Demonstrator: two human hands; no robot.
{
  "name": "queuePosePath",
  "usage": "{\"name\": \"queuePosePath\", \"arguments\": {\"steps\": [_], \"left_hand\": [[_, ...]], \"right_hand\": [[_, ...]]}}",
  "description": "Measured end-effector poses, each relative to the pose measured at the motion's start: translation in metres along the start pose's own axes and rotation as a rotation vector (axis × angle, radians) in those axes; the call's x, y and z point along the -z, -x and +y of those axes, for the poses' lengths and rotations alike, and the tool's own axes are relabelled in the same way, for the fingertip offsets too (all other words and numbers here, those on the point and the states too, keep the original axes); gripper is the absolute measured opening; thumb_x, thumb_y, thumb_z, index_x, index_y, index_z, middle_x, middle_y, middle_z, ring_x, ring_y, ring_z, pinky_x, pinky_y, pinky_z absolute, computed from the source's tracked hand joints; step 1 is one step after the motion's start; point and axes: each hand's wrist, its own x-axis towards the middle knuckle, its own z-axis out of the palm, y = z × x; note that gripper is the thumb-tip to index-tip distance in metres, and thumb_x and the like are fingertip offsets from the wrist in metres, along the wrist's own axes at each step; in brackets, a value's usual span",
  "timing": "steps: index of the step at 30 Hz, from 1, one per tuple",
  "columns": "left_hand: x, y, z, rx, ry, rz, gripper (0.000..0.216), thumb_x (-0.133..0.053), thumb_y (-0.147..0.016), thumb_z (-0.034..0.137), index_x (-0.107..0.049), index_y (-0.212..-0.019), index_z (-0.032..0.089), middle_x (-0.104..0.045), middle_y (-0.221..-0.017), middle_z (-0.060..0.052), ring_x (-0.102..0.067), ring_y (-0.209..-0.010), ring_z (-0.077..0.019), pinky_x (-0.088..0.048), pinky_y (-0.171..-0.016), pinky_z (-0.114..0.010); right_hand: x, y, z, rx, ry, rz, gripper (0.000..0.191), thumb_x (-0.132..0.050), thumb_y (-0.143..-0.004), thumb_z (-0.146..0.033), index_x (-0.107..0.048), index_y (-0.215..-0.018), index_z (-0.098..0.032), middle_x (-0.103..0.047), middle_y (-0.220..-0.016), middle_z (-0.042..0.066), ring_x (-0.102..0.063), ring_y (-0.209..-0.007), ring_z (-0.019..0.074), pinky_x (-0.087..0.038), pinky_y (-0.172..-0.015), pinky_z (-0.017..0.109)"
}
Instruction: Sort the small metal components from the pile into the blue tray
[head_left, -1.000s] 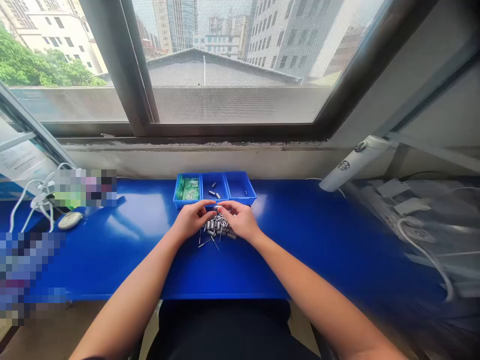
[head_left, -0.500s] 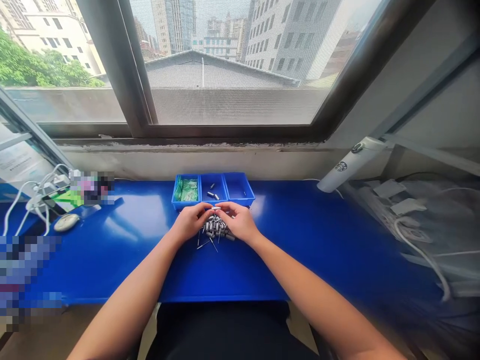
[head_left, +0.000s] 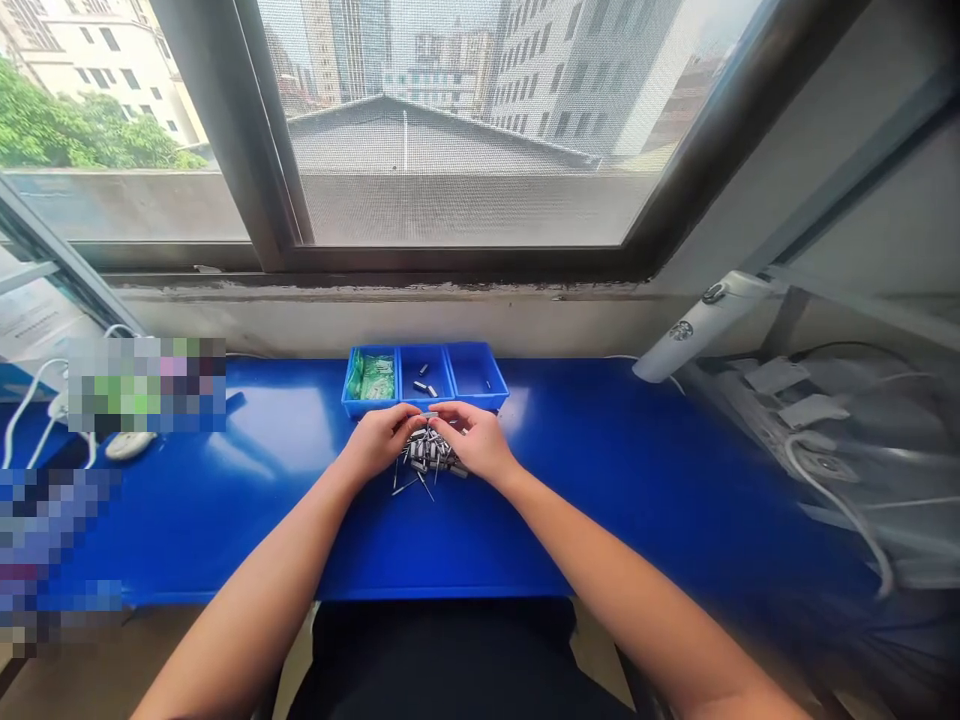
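My left hand (head_left: 379,440) and my right hand (head_left: 478,442) meet over a pile of small metal parts (head_left: 426,458), their fingertips pinched. Between them is a small, pale, rod-like metal piece (head_left: 429,414), gripped at its left and right ends. Its exact kind is too small to make out. The pile below mixes short grey cylinders with thin pins, some poking out toward me; my fingers cover part of it. Just behind the hands stands a blue three-compartment bin (head_left: 425,406).
The bin's left compartment holds small pieces in green wrapping (head_left: 373,378); a few metal cylinders (head_left: 425,388) lie in the middle one. A white flask (head_left: 694,330) leans at the right. White cables (head_left: 46,400) and a pale round object (head_left: 129,444) sit at the left of the blue table (head_left: 630,480).
Both hands stay almost in place above the pile, still pinching the small piece, which now looks greyer and less bright. The camera view has shifted slightly.
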Motion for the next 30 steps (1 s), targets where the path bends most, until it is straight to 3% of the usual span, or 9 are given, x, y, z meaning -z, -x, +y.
{"name": "queuePosePath", "arguments": {"steps": [7, 12, 21, 26, 30], "left_hand": [[-0.001, 0.0007, -0.0017, 0.015, 0.051, -0.002, 0.03, -0.058, -0.092, 0.037, -0.066, -0.113, 0.017, -0.056, -0.058, 0.005, -0.046, -0.049, -0.0075, -0.037, -0.05, -0.018], [0.0003, 0.0002, 0.0009, -0.002, 0.068, 0.032, 0.025, -0.059, -0.092, 0.036, -0.068, -0.106, 0.018, -0.051, -0.055, 0.006, -0.042, -0.047, -0.007, -0.036, -0.049, -0.018], [0.001, -0.0001, 0.0009, 0.021, 0.018, 0.01, 0.026, -0.056, -0.093, 0.036, -0.069, -0.101, 0.015, -0.055, -0.056, 0.004, -0.045, -0.047, -0.0077, -0.037, -0.049, -0.019], [0.002, -0.0001, 0.0035, 0.017, 0.068, 0.027, 0.028, -0.06, -0.09, 0.036, -0.068, -0.11, 0.017, -0.049, -0.054, 0.007, -0.041, -0.046, -0.0072, -0.035, -0.048, -0.018], [0.0023, -0.0002, 0.0035, 0.01, 0.063, 0.034, 0.024, -0.061, -0.09, 0.034, -0.069, -0.106, 0.018, -0.047, -0.054, 0.007, -0.04, -0.046, -0.0065, -0.035, -0.048, -0.018]], "right_hand": [[-0.0016, -0.0016, 0.0025, -0.02, -0.004, 0.011, 0.028, -0.065, -0.082, -0.04, -0.074, -0.093, -0.016, -0.074, -0.083, 0.007, -0.066, -0.073, 0.0179, -0.051, -0.065, 0.029], [-0.0011, -0.0027, 0.004, -0.034, -0.023, -0.006, 0.029, -0.066, -0.082, -0.042, -0.074, -0.092, -0.017, -0.075, -0.087, 0.008, -0.067, -0.076, 0.0189, -0.052, -0.066, 0.03], [-0.0011, -0.0008, -0.0018, -0.018, -0.03, -0.01, 0.029, -0.068, -0.079, -0.04, -0.074, -0.096, -0.017, -0.074, -0.087, 0.008, -0.067, -0.076, 0.0182, -0.052, -0.065, 0.029], [-0.0004, -0.0012, -0.005, -0.019, -0.022, 0.006, 0.026, -0.066, -0.081, -0.038, -0.074, -0.093, -0.017, -0.074, -0.086, 0.008, -0.067, -0.076, 0.0185, -0.051, -0.066, 0.029], [-0.0002, -0.0019, -0.005, -0.037, 0.002, 0.006, 0.027, -0.065, -0.081, -0.04, -0.074, -0.092, -0.017, -0.074, -0.082, 0.007, -0.066, -0.071, 0.0177, -0.051, -0.065, 0.029]]}}
